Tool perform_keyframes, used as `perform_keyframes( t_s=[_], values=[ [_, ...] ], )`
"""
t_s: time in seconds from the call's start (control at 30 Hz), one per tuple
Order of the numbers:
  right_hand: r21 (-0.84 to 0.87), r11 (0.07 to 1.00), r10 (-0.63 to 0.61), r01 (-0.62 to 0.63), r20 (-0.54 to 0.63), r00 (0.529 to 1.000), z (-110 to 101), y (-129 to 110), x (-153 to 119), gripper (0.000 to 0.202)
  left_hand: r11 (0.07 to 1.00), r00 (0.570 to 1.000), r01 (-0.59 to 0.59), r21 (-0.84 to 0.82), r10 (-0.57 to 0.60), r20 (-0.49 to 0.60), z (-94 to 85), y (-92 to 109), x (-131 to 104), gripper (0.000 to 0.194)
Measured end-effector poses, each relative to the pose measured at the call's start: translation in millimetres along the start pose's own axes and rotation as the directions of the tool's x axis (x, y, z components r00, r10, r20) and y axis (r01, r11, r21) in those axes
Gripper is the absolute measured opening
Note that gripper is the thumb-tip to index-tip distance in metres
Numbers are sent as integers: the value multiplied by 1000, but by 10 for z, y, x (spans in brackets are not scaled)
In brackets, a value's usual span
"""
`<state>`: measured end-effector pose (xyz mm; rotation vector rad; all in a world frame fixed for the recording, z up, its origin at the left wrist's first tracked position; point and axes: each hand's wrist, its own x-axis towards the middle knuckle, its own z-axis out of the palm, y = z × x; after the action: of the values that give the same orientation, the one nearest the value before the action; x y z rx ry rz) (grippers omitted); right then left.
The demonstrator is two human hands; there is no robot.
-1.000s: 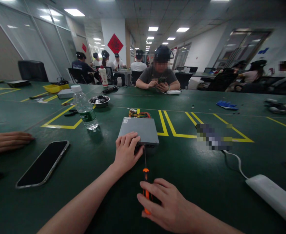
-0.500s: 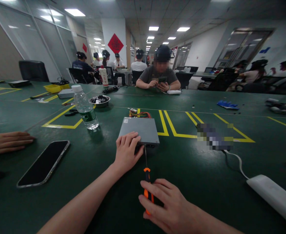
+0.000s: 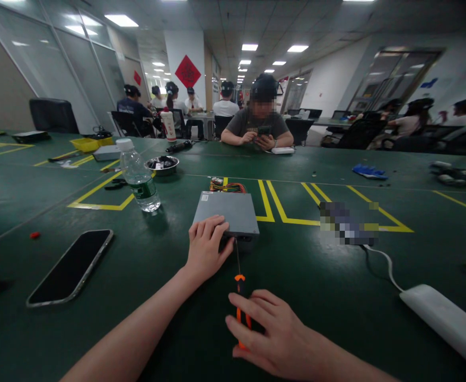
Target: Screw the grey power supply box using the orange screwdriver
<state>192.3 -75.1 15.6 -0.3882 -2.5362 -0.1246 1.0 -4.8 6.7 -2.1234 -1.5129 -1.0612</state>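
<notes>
Lying beyond the right hand (image 3: 274, 331) clasping a screwdriver (image 3: 239, 286), the gray box (image 3: 235, 207) is gripped by the left hand (image 3: 207, 246).

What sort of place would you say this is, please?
It looks like a shared workroom, perhaps for electronics: a green table marked with yellow tape, a screwdriver at a grey metal box with coloured wires behind, and several people seated beyond.

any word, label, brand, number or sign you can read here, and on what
No text is legible.
Red diamond sign on the pillar: one character, blurred.
White label on the grey metal box: too small.
Green label on the bottle: too small.
White tumbler: too small.
Navy shirt: print, blurred.
Grey shirt: print, blurred.
</notes>
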Motion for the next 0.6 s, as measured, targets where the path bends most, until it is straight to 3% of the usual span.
perform_keyframes(
  t_s=[0.1, 0.33, 0.5, 0.6],
  values=[
    [-2, 1000, -20, 20, 40, 999, -15, 2, 15, 26, 1000, 1000, 1, -1, -1, 0, 1, 4, 4, 24],
    [-5, 1000, -18, 18, -78, 997, 25, 34, -57, 12, 1000, 1000, 1, 0, -1, -3, 2, -3, 1, 24],
    [15, 1000, 8, -9, 50, 999, -45, 9, -13, 27, 1000, 1000, -2, 9, 2, 3, -5, -12, 1, 24],
    [-9, 1000, -11, 11, 24, 1000, -30, 1, -6, 24, 1000, 1000, -5, 7, 5, 1, -5, -9, 4, 24]
  ],
)
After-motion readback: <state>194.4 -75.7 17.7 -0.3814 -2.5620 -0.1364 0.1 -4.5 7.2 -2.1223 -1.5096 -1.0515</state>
